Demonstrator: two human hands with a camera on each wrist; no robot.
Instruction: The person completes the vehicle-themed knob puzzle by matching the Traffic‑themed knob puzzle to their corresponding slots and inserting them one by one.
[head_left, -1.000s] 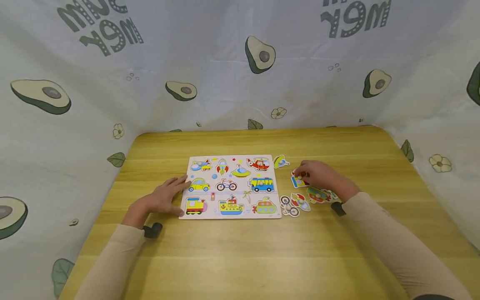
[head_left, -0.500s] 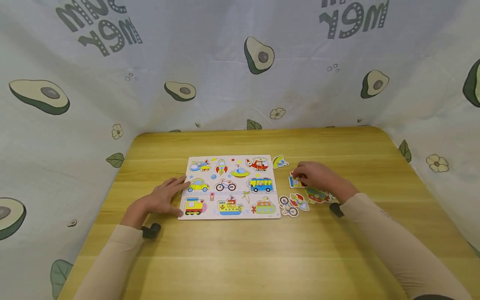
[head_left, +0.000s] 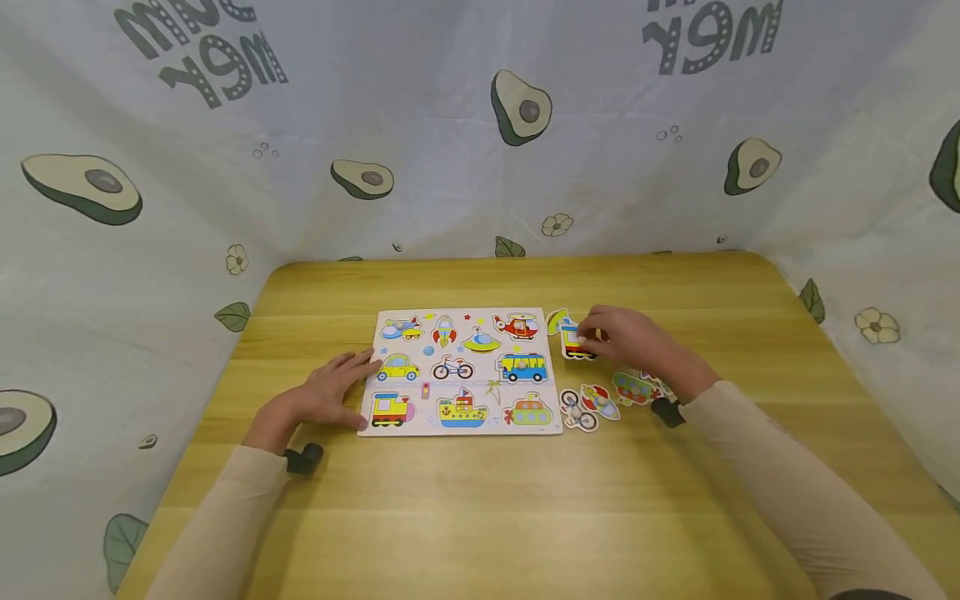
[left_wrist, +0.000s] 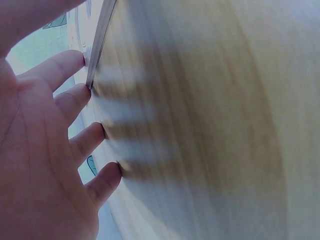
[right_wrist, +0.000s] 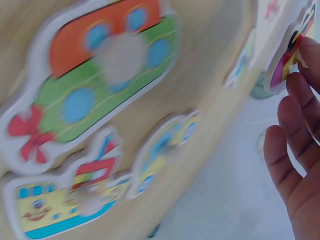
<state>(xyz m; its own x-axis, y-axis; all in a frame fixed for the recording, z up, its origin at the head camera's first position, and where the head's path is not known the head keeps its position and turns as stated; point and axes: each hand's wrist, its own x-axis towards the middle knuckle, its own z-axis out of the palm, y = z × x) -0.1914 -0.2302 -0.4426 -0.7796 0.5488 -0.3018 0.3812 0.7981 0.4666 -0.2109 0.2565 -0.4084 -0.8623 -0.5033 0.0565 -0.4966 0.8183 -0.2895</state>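
- Left hand (head_left: 327, 395), fingers spread, touches the puzzle board (head_left: 426, 417) at left.
- Right hand (head_left: 628, 337) pinches the train piece (head_left: 571, 342) at right.
- Nearer lies the bicycle piece (head_left: 579, 412).

The pale cloth (head_left: 435, 92) ahead of me carries large grey lettering, mirror-reversed, in two places. The left lettering (head_left: 223, 70) reads "mer" beneath a line cut off by my view's top edge. The right lettering (head_left: 712, 38) also reads "mer", under mere bottoms of letters.
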